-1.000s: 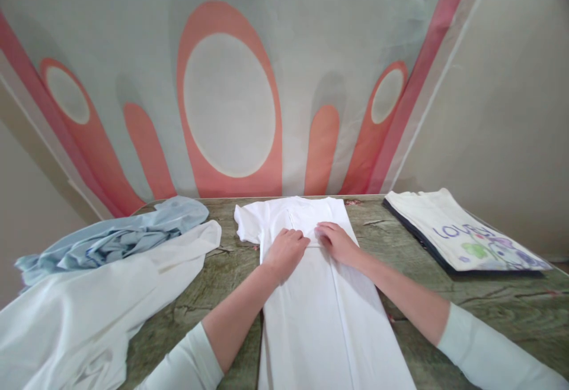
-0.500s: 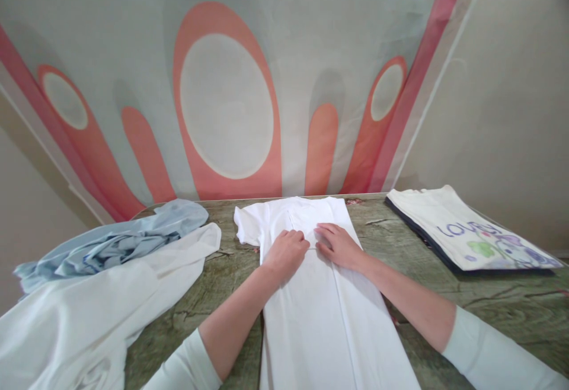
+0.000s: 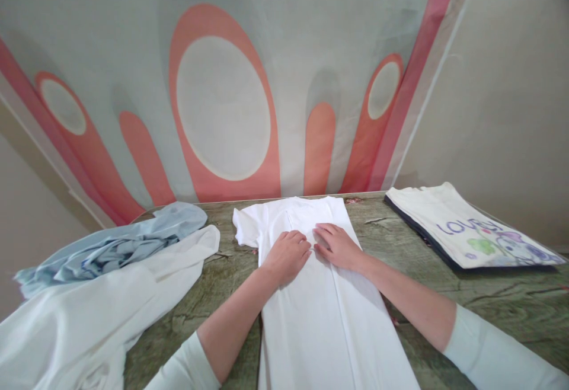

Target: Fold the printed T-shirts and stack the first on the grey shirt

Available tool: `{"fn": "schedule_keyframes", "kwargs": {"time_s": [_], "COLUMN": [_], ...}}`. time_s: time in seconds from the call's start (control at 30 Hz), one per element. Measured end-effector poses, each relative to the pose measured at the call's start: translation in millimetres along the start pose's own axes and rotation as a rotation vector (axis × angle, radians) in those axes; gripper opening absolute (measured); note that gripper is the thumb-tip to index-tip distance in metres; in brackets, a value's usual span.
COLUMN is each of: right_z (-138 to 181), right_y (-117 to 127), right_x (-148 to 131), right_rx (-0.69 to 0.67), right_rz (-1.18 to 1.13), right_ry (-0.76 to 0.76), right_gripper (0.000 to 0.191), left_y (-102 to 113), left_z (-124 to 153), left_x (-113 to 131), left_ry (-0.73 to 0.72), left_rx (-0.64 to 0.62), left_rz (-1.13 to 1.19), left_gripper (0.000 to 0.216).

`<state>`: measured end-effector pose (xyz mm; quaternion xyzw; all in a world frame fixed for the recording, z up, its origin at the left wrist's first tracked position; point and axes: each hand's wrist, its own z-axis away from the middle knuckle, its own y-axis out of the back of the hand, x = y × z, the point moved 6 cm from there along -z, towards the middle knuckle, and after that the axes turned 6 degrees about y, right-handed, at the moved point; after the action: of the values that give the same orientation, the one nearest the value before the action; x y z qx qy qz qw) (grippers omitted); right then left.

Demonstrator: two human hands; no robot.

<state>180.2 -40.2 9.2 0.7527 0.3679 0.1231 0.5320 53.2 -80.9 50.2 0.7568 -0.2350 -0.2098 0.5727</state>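
A white short-sleeved shirt (image 3: 306,319) lies lengthwise before me, one side folded inward along a long straight edge. Its one visible sleeve (image 3: 248,224) sticks out at the far left. My left hand (image 3: 288,253) rests on the upper part of the shirt, fingers slightly bent and lying on the cloth. Close beside it, my right hand (image 3: 338,246) lies on the same stretch of fabric with its fingers extended. A small gap separates the fingertips of both hands. Neither hand appears to grip the cloth.
On the left lie a crumpled light-blue garment (image 3: 115,245) and a loose white garment (image 3: 89,310). A flat stack with a printed white cloth (image 3: 471,218) over a dark layer sits at the right. Behind the wooden-patterned table (image 3: 427,301) stands a patterned wall (image 3: 293,34).
My left hand's fingers have loosened and spread slightly on the shirt. The right hand stays nearly in place; the view has shifted a little.
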Motion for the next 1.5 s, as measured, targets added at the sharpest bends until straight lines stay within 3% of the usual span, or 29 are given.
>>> {"fn": "schedule_keyframes", "kwargs": {"time_s": [0.27,0.67,0.87,1.07,1.2,1.33,1.5], "right_z": [-0.5,6.2,6.1,5.3,5.7,6.4,5.4], "right_y": [-3.8,-1.6,-3.2,-3.2,-3.0,-3.4,-4.1], "right_x": [3.8,40.4,38.2,35.2,34.9,34.3,34.4], "right_rx": [0.030,0.345,0.327,0.278,0.288,0.330,0.324], "right_rz": [-0.118,-0.409,-0.358,-0.315,-0.313,-0.346,-0.358], "right_ry": [0.018,-0.178,-0.168,-0.158,-0.144,-0.104,-0.083], "right_gripper": [0.047,0.054,0.048,0.047,0.048,0.047,0.047], "left_y": [-2.7,-4.9,-22.8,-28.8,-11.1,0.2,-15.0], "left_z": [-0.3,-6.3,-23.6,-7.5,-3.2,-22.3,-42.0], "left_x": [4.2,5.3,19.3,13.3,5.4,1.2,14.5], "left_ry": [-0.010,-0.032,-0.094,-0.086,-0.072,-0.015,-0.023], "left_rx": [0.008,-0.046,-0.168,-0.219,-0.252,-0.266,-0.169], "left_rz": [-0.013,-0.003,0.059,0.109,0.047,-0.038,0.044], "left_gripper": [0.031,0.032,0.049,0.062,0.052,0.042,0.038]}}
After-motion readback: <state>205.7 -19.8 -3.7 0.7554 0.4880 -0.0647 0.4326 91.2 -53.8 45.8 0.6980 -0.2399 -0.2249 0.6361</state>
